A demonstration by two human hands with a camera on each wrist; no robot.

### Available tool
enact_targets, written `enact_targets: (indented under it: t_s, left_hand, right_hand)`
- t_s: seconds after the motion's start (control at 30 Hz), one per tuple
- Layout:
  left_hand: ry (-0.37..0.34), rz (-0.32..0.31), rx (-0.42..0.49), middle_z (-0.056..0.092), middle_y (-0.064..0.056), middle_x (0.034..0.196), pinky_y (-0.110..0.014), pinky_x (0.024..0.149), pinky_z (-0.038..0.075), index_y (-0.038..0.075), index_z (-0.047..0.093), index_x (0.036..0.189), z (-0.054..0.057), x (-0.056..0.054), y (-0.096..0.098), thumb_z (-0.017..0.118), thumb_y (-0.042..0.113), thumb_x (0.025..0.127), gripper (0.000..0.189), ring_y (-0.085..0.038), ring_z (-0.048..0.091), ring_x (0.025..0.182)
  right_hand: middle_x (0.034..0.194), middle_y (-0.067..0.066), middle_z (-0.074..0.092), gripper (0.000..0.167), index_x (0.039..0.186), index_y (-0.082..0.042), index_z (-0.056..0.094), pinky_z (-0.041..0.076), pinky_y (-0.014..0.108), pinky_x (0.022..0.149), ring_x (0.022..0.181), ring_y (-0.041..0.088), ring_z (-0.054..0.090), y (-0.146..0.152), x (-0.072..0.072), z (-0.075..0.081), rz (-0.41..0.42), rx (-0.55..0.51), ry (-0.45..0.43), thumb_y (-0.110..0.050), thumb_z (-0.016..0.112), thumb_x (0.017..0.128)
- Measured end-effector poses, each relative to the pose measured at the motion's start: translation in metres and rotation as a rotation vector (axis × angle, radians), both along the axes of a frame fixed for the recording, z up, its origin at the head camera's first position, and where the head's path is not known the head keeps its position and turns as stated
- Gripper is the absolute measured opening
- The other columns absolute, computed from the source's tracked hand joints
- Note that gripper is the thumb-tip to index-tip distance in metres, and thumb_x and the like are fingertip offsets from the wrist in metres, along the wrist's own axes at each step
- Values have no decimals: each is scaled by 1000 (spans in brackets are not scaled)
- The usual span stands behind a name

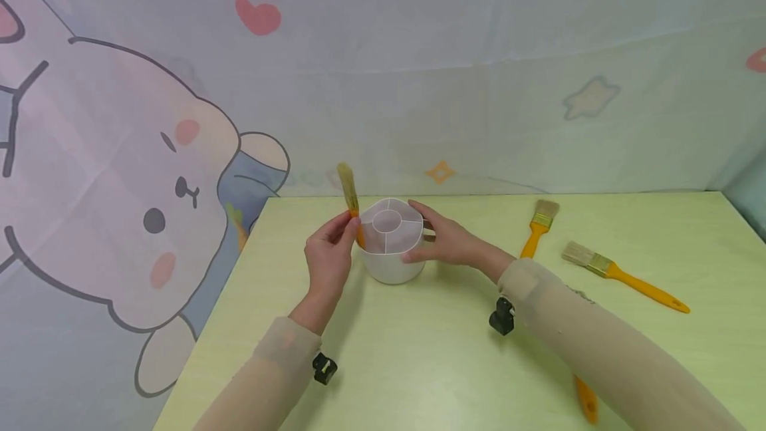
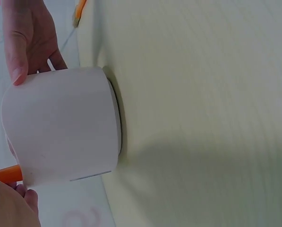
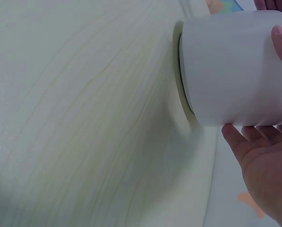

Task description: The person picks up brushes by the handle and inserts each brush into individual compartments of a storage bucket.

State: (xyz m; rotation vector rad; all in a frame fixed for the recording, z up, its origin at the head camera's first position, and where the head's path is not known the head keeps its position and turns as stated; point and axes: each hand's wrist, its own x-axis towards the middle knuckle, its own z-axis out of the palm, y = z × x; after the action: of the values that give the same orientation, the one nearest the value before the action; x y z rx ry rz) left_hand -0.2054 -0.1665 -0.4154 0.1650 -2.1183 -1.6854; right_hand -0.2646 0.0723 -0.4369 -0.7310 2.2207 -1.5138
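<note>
A white round desk organizer point(image 1: 391, 268) with several compartments around a central ring stands upright on the table. My left hand point(image 1: 331, 255) pinches a paintbrush point(image 1: 348, 185) by its orange handle, bristles up. The handle's lower end is inside the organizer's left compartment; its tip is hidden. On the other side, my right hand point(image 1: 451, 241) holds the organizer, thumb at the front and fingers behind. The left wrist view shows the orange handle point(image 2: 8, 174) at the organizer's rim. In the right wrist view, fingers and thumb touch the organizer's wall point(image 3: 235, 71).
Two paintbrushes lie on the table to the right, one near the back point(image 1: 541, 218) and one further right point(image 1: 634, 279). Another orange handle point(image 1: 586, 401) sticks out from under the right sleeve. A cartoon-printed curtain point(image 1: 383, 85) hangs behind the table point(image 1: 419, 351).
</note>
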Motion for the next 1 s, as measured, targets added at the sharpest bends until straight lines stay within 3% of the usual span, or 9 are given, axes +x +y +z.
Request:
enact_targets:
  t_s: [0.7, 1.0]
  left_hand:
    - [6, 1, -26, 77, -19, 121, -23, 89, 64, -4, 77, 124, -23, 1, -2, 79, 10, 99, 28, -33, 76, 111]
    - [7, 4, -49, 76, -19, 123, -21, 88, 63, -2, 76, 126, -27, 2, -4, 79, 9, 98, 30, -33, 76, 112]
  right_hand:
    - [173, 14, 31, 114, 172, -11, 14, 39, 48, 126, 159, 33, 33, -1, 3, 2, 6, -4, -9, -18, 91, 88]
    - [173, 14, 30, 114, 172, -12, 14, 39, 48, 126, 159, 33, 31, 0, 2, 1, 5, -3, -7, -19, 91, 88]
